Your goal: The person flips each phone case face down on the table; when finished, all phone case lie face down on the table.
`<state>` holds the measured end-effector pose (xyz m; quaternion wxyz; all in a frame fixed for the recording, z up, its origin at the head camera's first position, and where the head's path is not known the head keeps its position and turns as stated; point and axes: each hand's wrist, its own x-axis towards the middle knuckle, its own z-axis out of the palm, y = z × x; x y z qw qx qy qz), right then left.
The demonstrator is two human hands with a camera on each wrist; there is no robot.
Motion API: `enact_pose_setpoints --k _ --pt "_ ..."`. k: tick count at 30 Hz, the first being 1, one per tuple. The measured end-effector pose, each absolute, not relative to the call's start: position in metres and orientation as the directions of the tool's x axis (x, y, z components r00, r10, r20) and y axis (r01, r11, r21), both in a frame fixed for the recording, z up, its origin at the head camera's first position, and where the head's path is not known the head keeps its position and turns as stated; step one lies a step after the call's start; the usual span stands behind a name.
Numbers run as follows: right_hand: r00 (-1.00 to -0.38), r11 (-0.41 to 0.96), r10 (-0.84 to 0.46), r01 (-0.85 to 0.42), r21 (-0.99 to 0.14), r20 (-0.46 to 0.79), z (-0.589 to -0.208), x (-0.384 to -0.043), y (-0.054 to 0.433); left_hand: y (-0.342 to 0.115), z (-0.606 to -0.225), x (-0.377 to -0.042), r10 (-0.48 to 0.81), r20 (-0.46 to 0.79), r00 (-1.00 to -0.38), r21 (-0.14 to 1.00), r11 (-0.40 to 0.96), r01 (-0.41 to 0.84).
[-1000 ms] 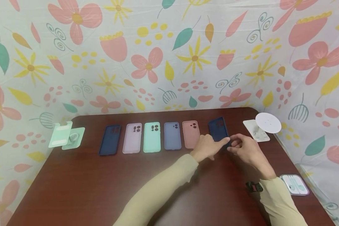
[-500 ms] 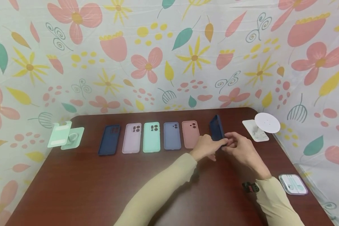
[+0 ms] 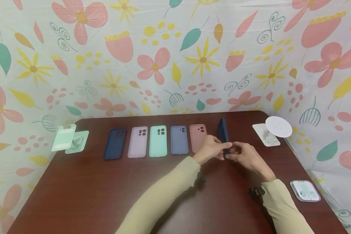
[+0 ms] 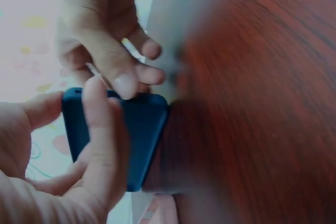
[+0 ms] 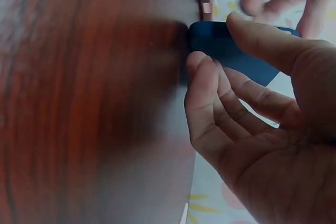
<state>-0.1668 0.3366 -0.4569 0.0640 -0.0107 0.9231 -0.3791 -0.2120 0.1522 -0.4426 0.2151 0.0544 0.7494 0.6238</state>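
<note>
A navy phone case (image 3: 221,129) stands nearly edge-on to the head view, at the right end of a row of phone cases. My left hand (image 3: 211,149) grips its near end; in the left wrist view the fingers spread across the dark case (image 4: 146,129), with the thumb at a corner. From the other side my right hand (image 3: 248,156) pinches the same end. The right wrist view has the right thumb on the edge of the case (image 5: 212,38) and curled fingers below. Just left lies a pink phone case (image 3: 196,135), partly behind the left hand.
Farther left lie blue-grey (image 3: 179,143), mint (image 3: 158,144), lilac (image 3: 137,144) and navy (image 3: 114,146) cases. A mint phone stand (image 3: 63,141) occupies the left back corner, a white round-topped stand (image 3: 278,126) the right. Boxed earphones (image 3: 305,191) lie by the right edge.
The navy case has turned from showing its broad inside face to nearly edge-on. Both hands have shifted slightly left with it, still holding its near end.
</note>
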Motion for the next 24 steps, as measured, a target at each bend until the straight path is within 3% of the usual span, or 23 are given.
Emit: enact_pose_setpoints --k 9,24 --pt "-0.988 0.759 -0.089 0.014 -0.651 -0.125 -0.460 -0.171 0.337 0.152 -0.437 -0.210 0.289 -0.192 -0.938 0.964 0.233 -0.125" --pt "-0.982 0.757 -0.076 0.057 -0.651 -0.174 -0.458 -0.173 0.336 0.142 -0.437 -0.212 0.302 -0.249 -0.920 0.961 0.194 -0.196"
